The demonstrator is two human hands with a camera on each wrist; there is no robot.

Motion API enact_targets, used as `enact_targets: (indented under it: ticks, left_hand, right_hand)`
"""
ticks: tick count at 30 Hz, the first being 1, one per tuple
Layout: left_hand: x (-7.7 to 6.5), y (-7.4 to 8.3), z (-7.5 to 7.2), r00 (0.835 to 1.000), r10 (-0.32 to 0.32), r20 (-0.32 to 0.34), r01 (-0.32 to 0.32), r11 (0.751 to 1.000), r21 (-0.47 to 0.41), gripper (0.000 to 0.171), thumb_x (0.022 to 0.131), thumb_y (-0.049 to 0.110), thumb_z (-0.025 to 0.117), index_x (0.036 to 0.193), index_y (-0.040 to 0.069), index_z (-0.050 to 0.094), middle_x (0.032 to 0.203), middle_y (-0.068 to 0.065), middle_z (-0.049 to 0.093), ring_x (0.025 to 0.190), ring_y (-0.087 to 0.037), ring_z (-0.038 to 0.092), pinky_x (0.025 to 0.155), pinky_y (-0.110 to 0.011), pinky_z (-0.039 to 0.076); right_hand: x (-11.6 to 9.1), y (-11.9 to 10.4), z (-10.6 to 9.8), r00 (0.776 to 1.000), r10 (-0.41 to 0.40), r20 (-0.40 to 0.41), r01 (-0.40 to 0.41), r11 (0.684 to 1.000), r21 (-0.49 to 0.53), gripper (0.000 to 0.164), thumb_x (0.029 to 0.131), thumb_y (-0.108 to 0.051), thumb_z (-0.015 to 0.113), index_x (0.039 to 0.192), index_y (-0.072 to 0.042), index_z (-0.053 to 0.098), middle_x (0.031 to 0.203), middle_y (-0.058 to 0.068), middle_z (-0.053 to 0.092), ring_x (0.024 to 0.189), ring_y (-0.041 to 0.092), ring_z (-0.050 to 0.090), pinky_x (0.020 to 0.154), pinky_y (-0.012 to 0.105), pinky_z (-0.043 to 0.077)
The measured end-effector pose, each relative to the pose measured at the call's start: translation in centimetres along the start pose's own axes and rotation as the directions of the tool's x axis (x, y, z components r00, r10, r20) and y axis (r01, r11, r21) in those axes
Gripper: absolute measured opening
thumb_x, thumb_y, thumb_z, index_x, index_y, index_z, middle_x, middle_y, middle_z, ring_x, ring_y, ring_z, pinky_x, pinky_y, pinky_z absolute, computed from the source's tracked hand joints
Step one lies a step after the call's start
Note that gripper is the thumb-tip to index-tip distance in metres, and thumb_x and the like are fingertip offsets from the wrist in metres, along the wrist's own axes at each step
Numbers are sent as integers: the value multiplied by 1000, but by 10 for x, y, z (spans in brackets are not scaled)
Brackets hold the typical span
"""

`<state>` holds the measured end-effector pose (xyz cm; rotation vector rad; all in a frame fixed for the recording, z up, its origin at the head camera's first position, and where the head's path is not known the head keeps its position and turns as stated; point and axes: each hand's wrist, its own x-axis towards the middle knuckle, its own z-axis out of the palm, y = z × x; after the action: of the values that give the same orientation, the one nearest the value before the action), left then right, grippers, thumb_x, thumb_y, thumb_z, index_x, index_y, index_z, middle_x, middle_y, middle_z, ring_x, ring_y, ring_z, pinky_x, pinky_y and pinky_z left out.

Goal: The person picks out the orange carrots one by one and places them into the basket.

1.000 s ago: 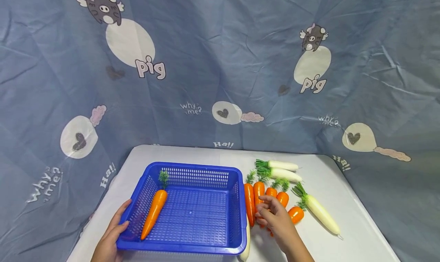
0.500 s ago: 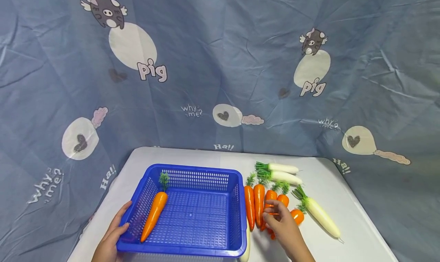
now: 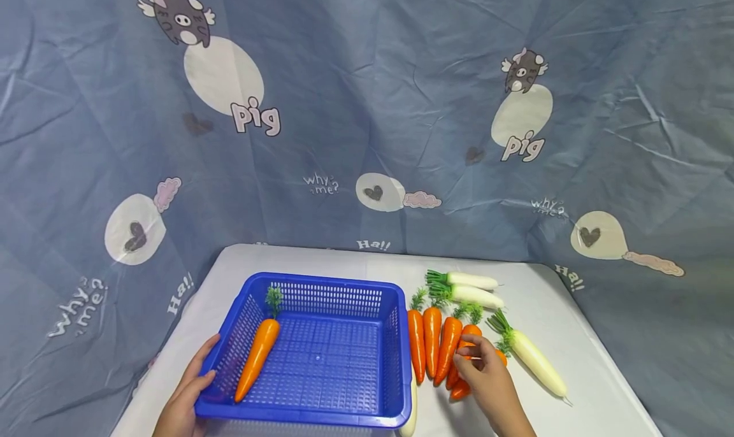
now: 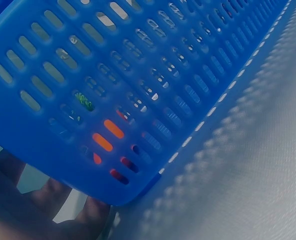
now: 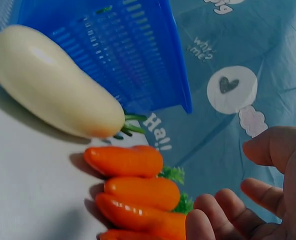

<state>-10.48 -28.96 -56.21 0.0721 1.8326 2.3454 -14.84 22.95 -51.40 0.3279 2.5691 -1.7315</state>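
Step in hand looks like carrot picking: right hand [image 3: 489, 374] over the loose carrots [image 3: 432, 341], lower right of the frame. Its grip is spread, thumb well apart from the fingers, nothing pinched between. Right wrist view puts the fingertips close to the nearest carrot; contact, cannot tell.

Left hand [image 3: 182, 400] at the left rim of the blue basket [image 3: 304, 415], lower middle of the frame, probably steadying it. Cannot tell whether that grip is hooked round the rim or just resting; fingers blurred and partly hidden in the left wrist view.

One carrot sits apart from the others, the basket carrot [image 3: 258, 359], lying aslant along the left of the basket, leafy end up the frame. Loose ones lie fanned out right of the basket on the white surface [image 3: 527, 287].

Next move seems to call for thumb and fingers closing on a single carrot, then a lift clear of the basket's right wall.

In the way: carrots packed tight, could drag a neighbour. A white radish [image 5: 53, 82] lies just beside the basket's right wall, low in the head frame. Two radishes [image 3: 474, 295] above the carrots, a long radish [image 3: 539, 364] further right. Patterned cloth [image 3: 344, 118] behind, no obstacle.
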Motion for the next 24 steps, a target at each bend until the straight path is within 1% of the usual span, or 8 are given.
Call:
enact_targets:
  ticks: [2, 5, 9, 12, 15, 19, 21, 24]
  left_hand:
    - [-1, 0, 0, 1000, 5, 8, -5, 1000, -6, 60, 115, 25, 29, 169, 30, 2, 163, 7, 12, 125, 16, 48, 100, -21, 52]
    - [0, 0, 1, 1000, 0, -1, 0, 1000, -8, 60, 115, 26, 29, 169, 30, 3, 165, 4, 10, 125, 16, 48, 99, -22, 52]
    - [1, 0, 1, 1000, -23, -21, 23, 1000, 3, 60, 114, 27, 29, 169, 32, 4, 169, -1, 3, 123, 18, 47, 98, -21, 52]
    - [1, -1, 0, 1000, -2, -4, 2, 1000, 4, 60, 115, 25, 28, 169, 30, 3, 166, 6, 10, 124, 17, 47, 98, -20, 51]
    - [0, -2, 0, 1000, 24, 13, -24, 1000, 13, 60, 115, 23, 27, 169, 26, 2, 158, 13, 19, 125, 15, 48, 99, -21, 52]
    - [0, -2, -1, 1000, -4, -16, 5, 999, 36, 59, 115, 24, 28, 168, 28, 4, 157, 14, 20, 122, 16, 49, 96, -22, 53]
    - [0, -1, -1, 999, -22, -29, 23, 999, 36, 59, 114, 24, 28, 168, 29, 4, 158, 12, 19, 121, 16, 49, 95, -22, 53]
    - [0, -1, -1, 999, -22, -27, 23, 999, 31, 60, 114, 24, 28, 168, 29, 3, 156, 13, 20, 121, 14, 50, 96, -24, 54]
  right_hand:
    - [1, 3, -4, 1000, 0, -4, 0, 999, -32, 52, 101, -27, 71, 146, -9, 51, 126, 13, 61, 107, 21, 63, 80, 28, 57]
    - [1, 6, -7, 1000, 1, -17, -2, 998, -59, 54, 101, -29, 70, 146, -9, 50, 125, 12, 61, 106, 20, 62, 78, 29, 56]
    - [0, 10, -11, 999, 3, -47, -7, 997, -82, 50, 100, -22, 70, 146, -10, 52, 122, 13, 64, 102, 20, 63, 76, 30, 56]
    - [1, 14, -11, 998, 4, -61, -11, 993, -116, 51, 100, -22, 70, 146, -9, 52, 122, 12, 64, 103, 20, 64, 75, 29, 55]
    - [2, 17, -12, 998, 19, -61, -27, 990, -138, 51, 101, -26, 69, 146, -9, 51, 125, 12, 63, 108, 21, 63, 76, 29, 54]
    - [4, 21, -12, 997, 35, -70, -45, 989, -143, 49, 101, -26, 68, 144, -9, 51, 123, 12, 60, 106, 22, 60, 74, 30, 53]
    - [4, 24, -11, 996, 33, -77, -44, 988, -146, 48, 100, -25, 68, 143, -7, 52, 119, 11, 59, 101, 21, 58, 71, 29, 52]
    - [5, 29, -11, 995, 30, -90, -42, 989, -139, 45, 100, -20, 68, 140, -5, 54, 110, 10, 57, 93, 20, 55, 68, 28, 51]
